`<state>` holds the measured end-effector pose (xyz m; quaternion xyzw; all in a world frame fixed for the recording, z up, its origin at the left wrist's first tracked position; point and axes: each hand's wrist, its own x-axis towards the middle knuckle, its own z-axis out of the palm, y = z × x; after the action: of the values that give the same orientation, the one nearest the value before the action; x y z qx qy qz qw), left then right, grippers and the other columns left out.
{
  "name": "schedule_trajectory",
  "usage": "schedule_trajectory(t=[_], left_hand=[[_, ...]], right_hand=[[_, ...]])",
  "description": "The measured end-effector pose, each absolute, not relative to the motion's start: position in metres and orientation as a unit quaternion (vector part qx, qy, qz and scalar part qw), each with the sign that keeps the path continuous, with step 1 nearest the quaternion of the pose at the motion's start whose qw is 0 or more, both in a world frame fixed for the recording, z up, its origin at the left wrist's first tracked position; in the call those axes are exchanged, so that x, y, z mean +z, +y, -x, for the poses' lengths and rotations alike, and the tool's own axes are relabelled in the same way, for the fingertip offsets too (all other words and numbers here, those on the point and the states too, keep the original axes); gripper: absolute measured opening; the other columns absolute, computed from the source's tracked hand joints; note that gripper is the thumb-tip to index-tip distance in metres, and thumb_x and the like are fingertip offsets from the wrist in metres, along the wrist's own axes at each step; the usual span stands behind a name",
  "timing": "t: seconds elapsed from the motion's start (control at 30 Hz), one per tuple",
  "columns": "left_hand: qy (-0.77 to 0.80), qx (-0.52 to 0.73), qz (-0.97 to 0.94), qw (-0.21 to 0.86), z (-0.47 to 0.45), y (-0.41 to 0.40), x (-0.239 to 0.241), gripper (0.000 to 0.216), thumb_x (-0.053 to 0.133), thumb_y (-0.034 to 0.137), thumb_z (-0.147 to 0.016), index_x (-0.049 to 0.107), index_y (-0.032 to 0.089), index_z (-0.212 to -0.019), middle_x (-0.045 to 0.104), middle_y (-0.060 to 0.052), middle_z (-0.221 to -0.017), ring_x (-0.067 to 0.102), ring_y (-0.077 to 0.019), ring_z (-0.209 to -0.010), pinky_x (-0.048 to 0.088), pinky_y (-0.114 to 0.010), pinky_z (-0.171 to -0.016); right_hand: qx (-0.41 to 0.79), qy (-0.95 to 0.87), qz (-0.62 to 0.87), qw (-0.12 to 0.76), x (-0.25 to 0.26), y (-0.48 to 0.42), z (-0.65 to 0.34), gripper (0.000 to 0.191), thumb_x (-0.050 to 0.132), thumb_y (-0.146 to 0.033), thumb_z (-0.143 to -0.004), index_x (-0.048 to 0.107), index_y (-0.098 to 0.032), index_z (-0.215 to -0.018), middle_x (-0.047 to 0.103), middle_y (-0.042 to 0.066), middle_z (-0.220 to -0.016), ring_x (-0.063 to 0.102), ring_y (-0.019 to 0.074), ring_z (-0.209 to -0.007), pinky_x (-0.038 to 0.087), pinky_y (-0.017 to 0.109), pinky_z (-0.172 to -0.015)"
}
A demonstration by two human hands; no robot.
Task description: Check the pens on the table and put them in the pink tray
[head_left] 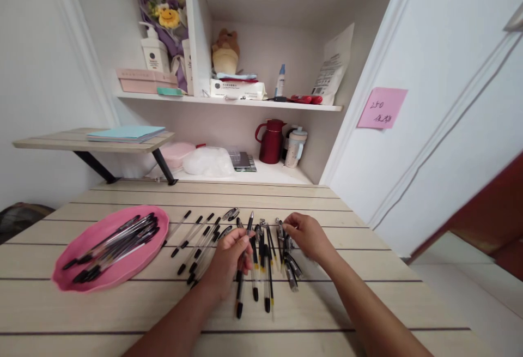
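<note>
My left hand [233, 256] is closed around a pen [250, 222], its tip pointing up and away from me. At a small pile of dark pen caps [291, 272], my right hand [308, 236] pinches a pen cap [280, 226] between thumb and fingertips; part of it is hidden. Between the hands lie several thin refills with yellow sections [269, 275] and clear pen barrels with black ends [267, 297]. More clear barrels [196, 245] lie in a loose row left of my left hand.
On the left, a pink scalloped tray [157, 237] holds a heap of pens [118, 245]. A small raised shelf [49, 140] carries blue-covered papers [126, 133]. Behind the slatted table [327, 313] stand a red jug [271, 141], a cup [296, 148] and a plastic bag [208, 162].
</note>
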<state>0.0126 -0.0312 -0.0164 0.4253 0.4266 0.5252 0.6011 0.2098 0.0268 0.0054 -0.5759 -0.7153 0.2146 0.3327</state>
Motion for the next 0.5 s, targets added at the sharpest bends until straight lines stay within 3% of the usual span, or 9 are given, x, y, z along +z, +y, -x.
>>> schedule_trajectory(t=[0.1, 0.2, 0.5], left_hand=[[0.423, 0.534, -0.416, 0.602, -0.011, -0.03, -0.017, 0.038, 0.052, 0.037, -0.071, 0.051, 0.015, -0.102, 0.05, 0.004, -0.06, 0.042, -0.0045, -0.037, 0.028, -0.016, -0.033], [0.428, 0.537, -0.408, 0.602, -0.01, -0.03, -0.017, 0.037, 0.053, 0.037, -0.071, 0.051, 0.015, -0.1, 0.049, 0.004, -0.06, 0.037, -0.0032, -0.035, 0.023, -0.015, -0.031], [0.438, 0.534, -0.403, 0.6, -0.009, -0.029, -0.015, 0.034, 0.053, 0.037, -0.07, 0.052, 0.016, -0.097, 0.048, 0.006, -0.058, 0.034, -0.0024, -0.035, 0.021, -0.015, -0.032]], right_hand=[[0.093, -0.742, 0.626, 0.224, 0.004, 0.027, -0.214, 0.015, 0.05, -0.028, -0.073, 0.06, -0.019, -0.068, 0.063, 0.003, -0.068, 0.054, 0.0163, -0.066, 0.032, 0.025, -0.057], [0.046, -0.735, 0.657, 0.164, 0.004, 0.027, -0.216, 0.017, 0.047, -0.028, -0.075, 0.062, -0.02, -0.071, 0.065, 0.005, -0.072, 0.056, 0.0173, -0.071, 0.032, 0.024, -0.057], [0.041, -0.729, 0.672, 0.126, 0.003, 0.032, -0.223, 0.019, 0.044, -0.024, -0.077, 0.063, -0.019, -0.075, 0.066, 0.006, -0.077, 0.057, 0.0174, -0.076, 0.032, 0.024, -0.06]])
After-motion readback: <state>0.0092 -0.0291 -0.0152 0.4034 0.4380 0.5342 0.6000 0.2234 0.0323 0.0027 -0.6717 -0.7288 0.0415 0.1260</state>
